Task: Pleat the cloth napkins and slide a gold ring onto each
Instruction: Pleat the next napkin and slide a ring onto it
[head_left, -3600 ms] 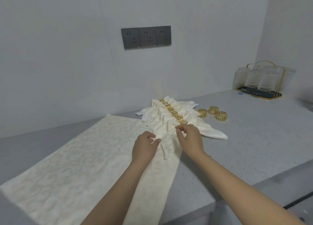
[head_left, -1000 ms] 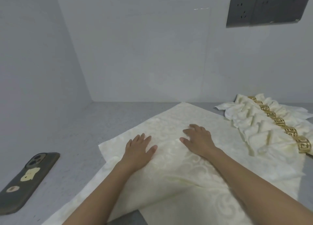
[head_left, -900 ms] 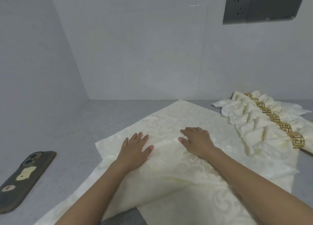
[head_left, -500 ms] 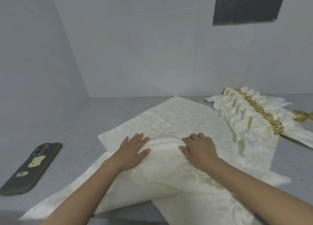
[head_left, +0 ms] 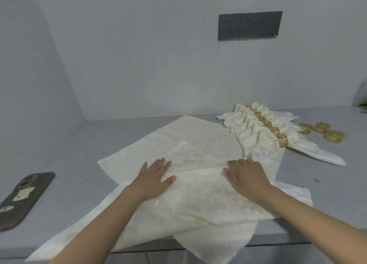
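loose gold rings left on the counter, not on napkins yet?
3, clustered right of the pleated cream napkins: nearest the napkins, behind it, and rightmost, nearest the camera. More could lie beyond the frame's right edge.

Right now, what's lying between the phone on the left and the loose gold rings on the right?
In the head view, between the phone and the loose gold rings lie the flat napkin, with both hands on it, and the row of ringed napkins.
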`<state>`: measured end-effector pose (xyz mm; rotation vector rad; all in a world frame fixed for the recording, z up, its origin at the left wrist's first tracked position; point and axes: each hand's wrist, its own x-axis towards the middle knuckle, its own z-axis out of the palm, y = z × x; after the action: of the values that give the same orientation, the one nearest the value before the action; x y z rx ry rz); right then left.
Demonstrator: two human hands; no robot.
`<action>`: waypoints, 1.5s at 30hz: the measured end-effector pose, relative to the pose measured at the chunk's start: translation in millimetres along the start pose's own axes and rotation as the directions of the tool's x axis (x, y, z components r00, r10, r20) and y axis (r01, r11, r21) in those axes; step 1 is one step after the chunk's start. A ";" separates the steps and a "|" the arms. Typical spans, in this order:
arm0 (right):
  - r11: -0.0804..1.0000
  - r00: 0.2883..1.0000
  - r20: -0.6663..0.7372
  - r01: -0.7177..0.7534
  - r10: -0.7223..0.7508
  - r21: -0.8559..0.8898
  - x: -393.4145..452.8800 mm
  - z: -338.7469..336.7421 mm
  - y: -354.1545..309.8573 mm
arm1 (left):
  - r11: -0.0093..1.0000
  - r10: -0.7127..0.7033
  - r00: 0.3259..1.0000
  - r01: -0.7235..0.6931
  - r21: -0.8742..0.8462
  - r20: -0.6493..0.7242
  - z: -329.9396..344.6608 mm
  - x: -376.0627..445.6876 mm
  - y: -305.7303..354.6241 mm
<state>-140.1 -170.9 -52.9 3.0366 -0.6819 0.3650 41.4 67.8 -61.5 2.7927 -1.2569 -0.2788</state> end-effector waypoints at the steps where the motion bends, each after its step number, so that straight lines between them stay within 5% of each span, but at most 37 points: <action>1: 1.000 1.000 0.004 0.008 -0.008 0.011 1.4 0.3 1.2 | 0.999 -0.024 1.000 0.024 0.025 0.003 -1.5 0.3 -3.8; 14: 0.966 0.996 -0.078 -0.026 0.047 0.258 -14.5 -9.8 4.6 | 0.988 -0.130 0.991 0.126 0.089 0.039 -12.5 2.3 -4.5; 23: 0.980 0.997 -0.043 -0.065 0.057 -0.191 -13.5 -11.5 18.6 | 0.989 -0.142 0.990 0.142 0.031 -0.016 -7.3 0.9 7.1; 27: 0.991 0.983 -0.179 0.018 -0.042 -0.133 -7.0 -0.9 24.6 | 0.979 -0.084 0.982 0.050 -0.198 -0.167 -2.4 -4.2 11.4; 30: 0.995 0.952 -0.297 0.055 -0.079 -0.089 2.0 2.7 34.9 | 0.954 -0.043 0.986 -0.006 -0.299 -0.159 2.1 -16.2 12.5; 45: 0.983 0.878 -0.444 0.148 -0.181 -0.109 -6.3 11.5 71.8 | 0.984 0.126 0.976 -0.145 -0.101 -0.179 12.7 -11.1 -11.7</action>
<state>-173.4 -233.9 -68.6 2.7494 -0.3891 0.9754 40.3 84.1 -73.9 2.5593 -1.3375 -0.0951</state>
